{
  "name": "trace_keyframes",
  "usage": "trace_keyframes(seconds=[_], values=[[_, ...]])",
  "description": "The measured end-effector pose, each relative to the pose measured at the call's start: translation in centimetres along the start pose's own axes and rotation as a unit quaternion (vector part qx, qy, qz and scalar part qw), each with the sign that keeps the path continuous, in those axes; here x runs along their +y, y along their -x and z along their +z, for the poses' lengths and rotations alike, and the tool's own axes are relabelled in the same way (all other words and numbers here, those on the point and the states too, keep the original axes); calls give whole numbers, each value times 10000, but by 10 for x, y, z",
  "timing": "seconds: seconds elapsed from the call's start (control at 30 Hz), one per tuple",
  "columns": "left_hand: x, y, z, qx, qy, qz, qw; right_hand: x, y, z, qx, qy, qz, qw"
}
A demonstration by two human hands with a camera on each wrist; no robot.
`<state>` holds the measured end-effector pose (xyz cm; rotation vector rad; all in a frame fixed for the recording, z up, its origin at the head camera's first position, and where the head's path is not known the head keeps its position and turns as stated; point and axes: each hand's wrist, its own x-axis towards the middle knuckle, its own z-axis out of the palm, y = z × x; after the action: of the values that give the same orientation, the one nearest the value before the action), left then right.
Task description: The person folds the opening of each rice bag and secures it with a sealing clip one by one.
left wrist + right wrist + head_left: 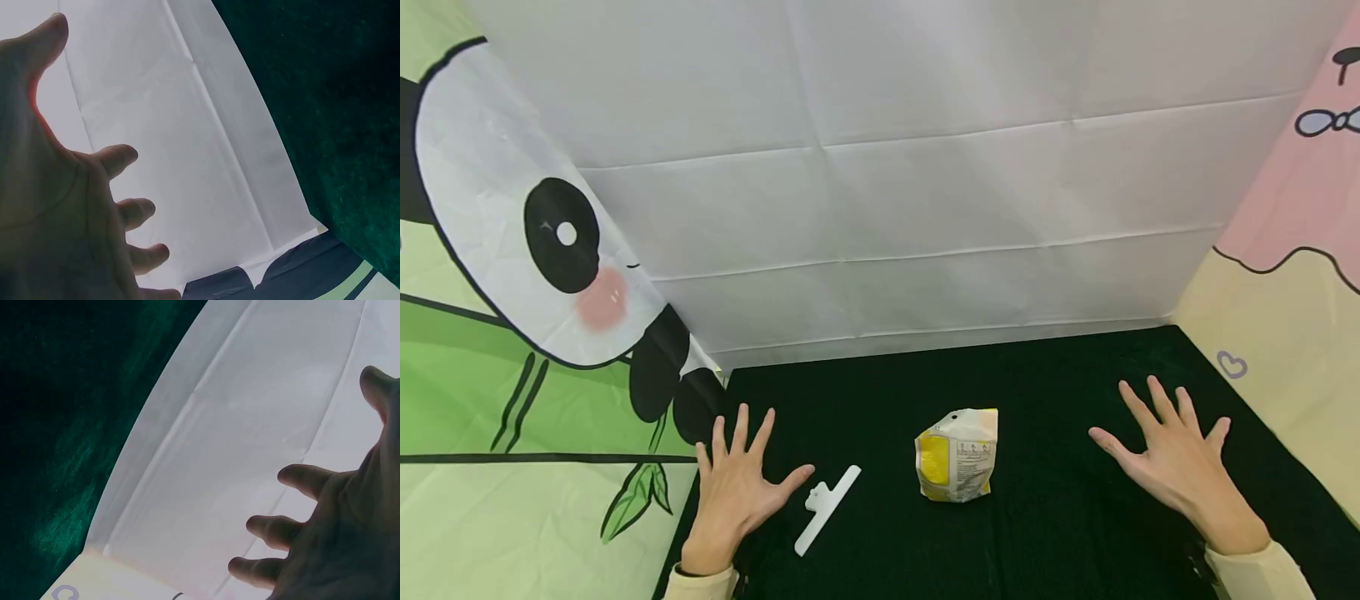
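Observation:
A white sealing clip (827, 510) with a long straight bar lies slanted on the dark green cloth. To its right sits a small crumpled bag (957, 456), white and yellow with printed text, its top folded over. My left hand (737, 492), fingers spread, is just left of the clip and holds nothing. Well to the right of the bag is my right hand (1180, 462), also spread and without anything in it. Both wrist views show the palm side of the left hand (69, 187) and right hand (337, 512), with neither clip nor bag in sight.
Dark green cloth (1060, 375) covers the table. A creased white sheet (925, 200) hangs behind it. A panda-print sheet (490, 275) borders the left side, and a pink and cream printed sheet (1285, 333) the right.

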<state>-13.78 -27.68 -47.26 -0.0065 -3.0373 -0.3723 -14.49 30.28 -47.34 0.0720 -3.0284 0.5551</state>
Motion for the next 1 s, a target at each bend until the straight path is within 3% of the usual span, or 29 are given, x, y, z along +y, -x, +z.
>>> trace_keyframes(seconds=[0.33, 0.6, 0.83, 1.0], values=[[0, 1, 5, 123, -54, 191, 9997, -5, -2, -2, 229, -359, -249, 9988], [3, 2, 9, 132, 69, 242, 9996, -15, -1, -3, 875, -401, -693, 9929], [7, 3, 15, 498, 151, 588, 9969, -28, -3, -2, 918, -524, -745, 9916], [14, 4, 25, 768, 463, 740, 9932, -36, -2, 2, 1394, -752, -959, 9827]])
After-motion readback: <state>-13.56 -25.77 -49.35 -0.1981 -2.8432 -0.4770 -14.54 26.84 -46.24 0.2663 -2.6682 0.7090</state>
